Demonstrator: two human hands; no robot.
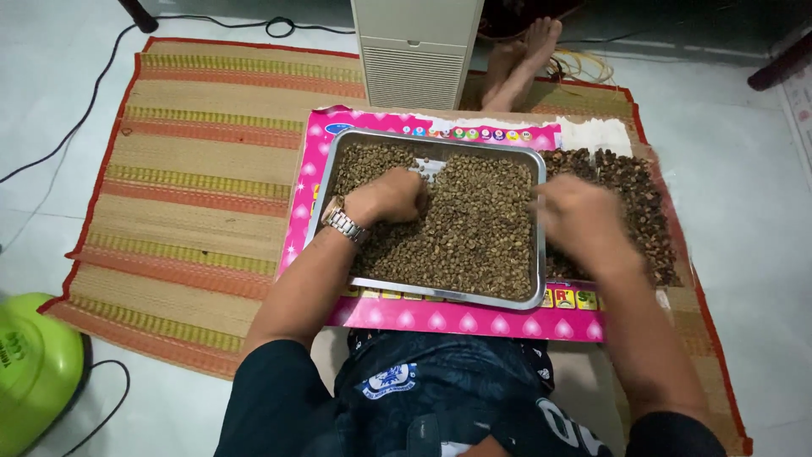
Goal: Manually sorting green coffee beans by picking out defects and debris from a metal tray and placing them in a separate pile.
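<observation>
Head view, left hand (396, 196) with wristwatch (342, 222) curled loosely among greenish beans (474, 228) in metal tray (541, 254) on pink board (465, 320), right hand (584, 222) blurred at the tray's right edge, its grip unclear, darker pile (639, 199) beside it on striped mat (186, 195)

right hand (579, 216): motion-blurred over the metal tray's (326, 182) right rim; grip unreadable
left hand (393, 196): fingertips buried in the tray's beans
green appliance (34, 364): left of tray, cropped by frame edge
</observation>
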